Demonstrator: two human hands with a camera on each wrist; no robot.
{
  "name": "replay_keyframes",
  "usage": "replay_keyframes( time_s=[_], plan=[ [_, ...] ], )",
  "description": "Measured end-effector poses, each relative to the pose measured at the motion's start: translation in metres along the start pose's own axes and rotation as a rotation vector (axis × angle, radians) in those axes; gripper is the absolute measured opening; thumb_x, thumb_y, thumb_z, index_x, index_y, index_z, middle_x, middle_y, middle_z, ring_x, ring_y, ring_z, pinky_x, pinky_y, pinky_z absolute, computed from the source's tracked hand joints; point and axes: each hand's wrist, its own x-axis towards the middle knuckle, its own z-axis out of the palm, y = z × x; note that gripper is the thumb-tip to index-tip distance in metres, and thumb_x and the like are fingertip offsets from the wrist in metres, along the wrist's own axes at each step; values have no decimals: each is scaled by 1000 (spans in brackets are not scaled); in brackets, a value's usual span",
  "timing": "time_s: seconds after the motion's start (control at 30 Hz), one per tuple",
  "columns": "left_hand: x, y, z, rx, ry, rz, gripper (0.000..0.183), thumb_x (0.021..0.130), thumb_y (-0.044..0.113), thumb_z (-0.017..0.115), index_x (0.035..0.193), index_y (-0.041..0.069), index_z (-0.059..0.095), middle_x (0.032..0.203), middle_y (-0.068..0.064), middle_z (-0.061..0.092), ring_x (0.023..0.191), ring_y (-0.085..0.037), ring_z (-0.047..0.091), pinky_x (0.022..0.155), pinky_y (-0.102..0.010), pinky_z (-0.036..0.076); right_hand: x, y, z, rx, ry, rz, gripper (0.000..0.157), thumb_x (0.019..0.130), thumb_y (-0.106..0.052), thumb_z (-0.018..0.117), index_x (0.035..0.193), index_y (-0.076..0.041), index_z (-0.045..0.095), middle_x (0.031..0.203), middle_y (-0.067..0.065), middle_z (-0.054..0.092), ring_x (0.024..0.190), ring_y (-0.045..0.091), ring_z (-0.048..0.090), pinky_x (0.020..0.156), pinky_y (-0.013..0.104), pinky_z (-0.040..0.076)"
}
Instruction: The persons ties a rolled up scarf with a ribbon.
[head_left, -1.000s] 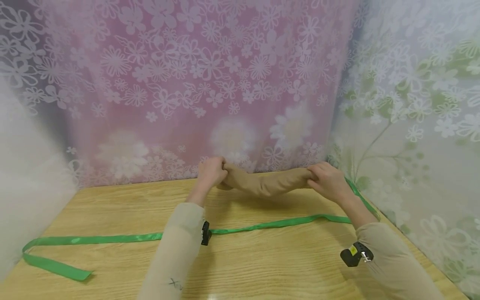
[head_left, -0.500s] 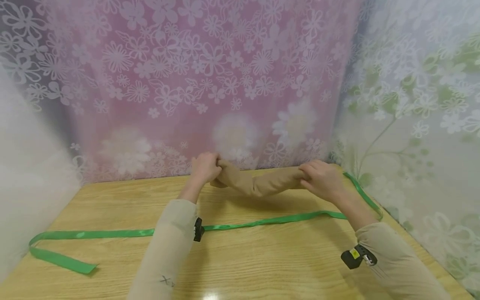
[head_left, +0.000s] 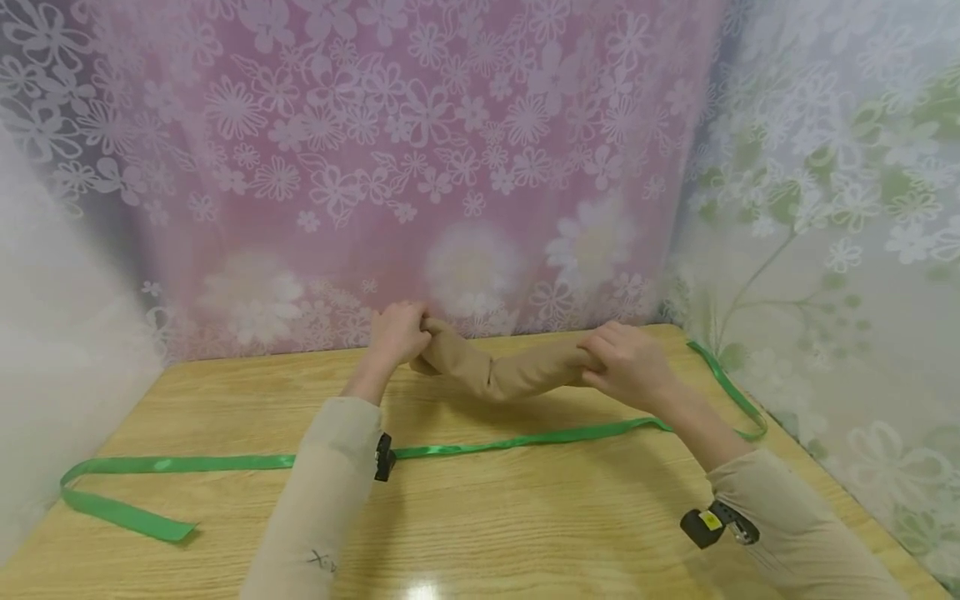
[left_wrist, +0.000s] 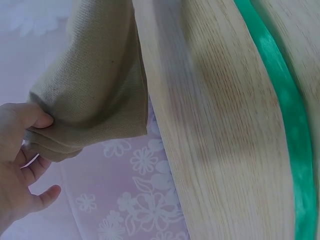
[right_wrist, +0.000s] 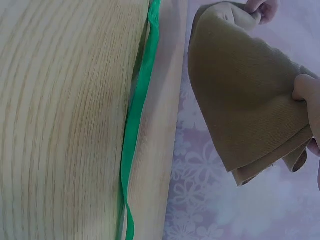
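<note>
A tan folded cloth (head_left: 517,377) hangs between my two hands above the far part of the table, sagging in the middle with a crease. My left hand (head_left: 397,335) pinches its left end. In the left wrist view, the thumb (left_wrist: 37,117) presses on top of the cloth (left_wrist: 95,90) while some fingers lie underneath. My right hand (head_left: 632,364) grips the other end. The right wrist view shows the folded layers of the cloth (right_wrist: 245,105) hanging below the right hand (right_wrist: 311,102), with the left hand (right_wrist: 266,9) at the far end.
A long green ribbon (head_left: 570,435) runs across the wooden table (head_left: 525,533), in front of the cloth and passing behind both forearms in view. It bends back at each side. A pink flowered curtain (head_left: 420,167) stands behind the table, with a pale flowered one (head_left: 832,317) at right.
Both hands have moved left with the cloth, the right hand slightly more, so the cloth bends more sharply in the middle. The ribbon stays put on the table.
</note>
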Motion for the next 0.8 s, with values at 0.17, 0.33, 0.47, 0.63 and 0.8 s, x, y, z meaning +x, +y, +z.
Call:
replay_keyframes(
  time_s=[0.17,0.33,0.47,0.63,0.8],
  plan=[
    [-2,-5,-2,-6,-1,7,29,86,10,57,114,9,62,115,-10,61,109,-35,52,100,-64,21,7,-11,-1,31,16,-39,35,54,-2,78,85,-2,64,76,8,63,69,25,59,61,37,51],
    [-6,-9,-3,7,-16,1,24,86,11,59,110,10,62,110,-8,63,103,-32,54,101,-61,23,11,-22,-1,52,12,-49,28,57,-1,73,83,-3,64,74,7,62,69,25,59,63,36,50],
    [-8,-12,-2,13,-14,-2,25,87,13,60,112,11,62,109,-7,63,101,-30,54,96,-57,30,16,-31,-2,57,25,-68,22,59,-2,68,81,-4,63,72,7,61,67,25,59,63,36,50],
    [-10,-15,-2,18,-3,0,25,88,15,60,112,12,63,108,-7,64,98,-29,55,90,-52,35,23,-43,-4,52,36,-97,21,60,-3,67,80,-4,63,72,6,62,66,24,59,60,36,50],
    [-11,-16,-3,14,-3,9,20,88,15,60,107,11,64,102,-7,64,91,-27,56,86,-50,36,30,-55,-8,58,14,-105,23,59,-3,69,82,-5,63,73,5,62,67,23,60,61,35,50]
  ],
)
